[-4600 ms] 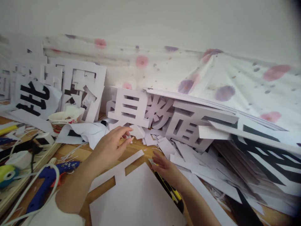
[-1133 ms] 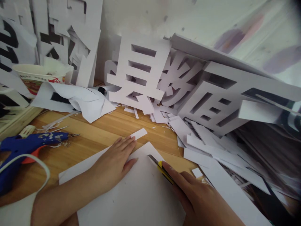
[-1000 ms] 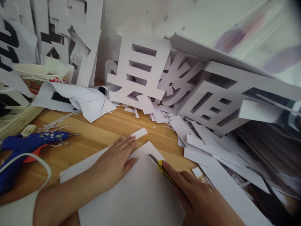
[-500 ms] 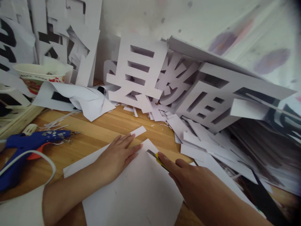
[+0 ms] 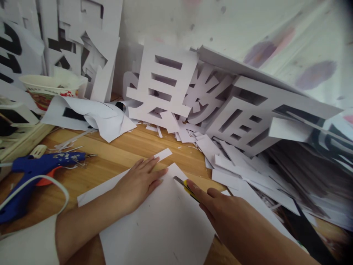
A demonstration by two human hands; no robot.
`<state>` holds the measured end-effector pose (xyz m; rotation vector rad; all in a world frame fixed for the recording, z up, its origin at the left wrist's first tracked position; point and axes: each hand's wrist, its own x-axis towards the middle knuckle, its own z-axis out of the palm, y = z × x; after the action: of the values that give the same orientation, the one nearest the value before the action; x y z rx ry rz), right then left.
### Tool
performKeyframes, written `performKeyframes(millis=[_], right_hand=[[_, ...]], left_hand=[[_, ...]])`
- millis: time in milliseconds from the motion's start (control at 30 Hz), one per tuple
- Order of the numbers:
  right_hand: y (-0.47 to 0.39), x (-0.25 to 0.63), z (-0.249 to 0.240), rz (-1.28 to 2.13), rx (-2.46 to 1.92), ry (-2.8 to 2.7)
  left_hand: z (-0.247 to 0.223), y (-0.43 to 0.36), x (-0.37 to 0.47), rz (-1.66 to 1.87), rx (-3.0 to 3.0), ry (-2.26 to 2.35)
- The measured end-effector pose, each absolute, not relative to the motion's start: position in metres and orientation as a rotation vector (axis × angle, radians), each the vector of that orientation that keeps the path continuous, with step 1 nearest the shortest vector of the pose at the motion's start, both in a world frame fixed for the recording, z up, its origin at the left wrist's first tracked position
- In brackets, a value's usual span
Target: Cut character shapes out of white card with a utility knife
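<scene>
My left hand (image 5: pixel 140 182) lies flat with fingers stretched out across a white sheet (image 5: pixel 154 228) and a narrow white strip (image 5: pixel 164 155) beside it. My right hand (image 5: pixel 217 206) is closed round a yellow and black utility knife (image 5: pixel 188 186). The knife's blade points up and left, over the upper part of the sheet, a short way right of my left fingertips. Whether the blade tip touches the sheet I cannot tell. Part of the sheet's left side is hidden under my left forearm.
A blue glue gun (image 5: pixel 46 163) with a white cord lies at the left. Behind it stand a paper bowl (image 5: pixel 52 90) and a curled printed sheet (image 5: pixel 91 114). Large white cut-out characters (image 5: pixel 165 84) lean against the wall. White offcuts (image 5: pixel 234 167) are heaped at the right.
The whole view has shifted slightly to the right. Both hands, the knife and the sheet keep nearly the same places relative to one another.
</scene>
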<state>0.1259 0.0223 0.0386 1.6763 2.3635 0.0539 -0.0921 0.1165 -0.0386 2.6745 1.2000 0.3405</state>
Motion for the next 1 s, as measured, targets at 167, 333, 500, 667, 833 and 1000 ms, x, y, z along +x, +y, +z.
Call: performKeyframes(millis=[167, 333, 500, 667, 833, 1000], right_hand=[[0.02, 0.128, 0.039, 0.056, 1.666, 2.355], [0.024, 0.126, 0.032, 0.054, 1.648, 2.315], [0.024, 0.122, 0.034, 0.055, 1.632, 2.314], [0.018, 0.123, 0.045, 0.046, 1.629, 2.331], [0.016, 0.124, 0.046, 0.052, 1.625, 2.337], [0.014, 0.124, 0.046, 0.063, 1.622, 2.357]], left_hand=[[-0.039, 0.117, -0.092, 0.354, 2.663, 1.202], [-0.037, 0.117, -0.091, 0.332, 2.659, 1.197], [-0.036, 0.116, -0.09, 0.315, 2.653, 1.21], [-0.036, 0.116, -0.09, 0.302, 2.659, 1.221], [-0.038, 0.116, -0.09, 0.338, 2.643, 1.21], [-0.038, 0.117, -0.09, 0.306, 2.629, 1.215]])
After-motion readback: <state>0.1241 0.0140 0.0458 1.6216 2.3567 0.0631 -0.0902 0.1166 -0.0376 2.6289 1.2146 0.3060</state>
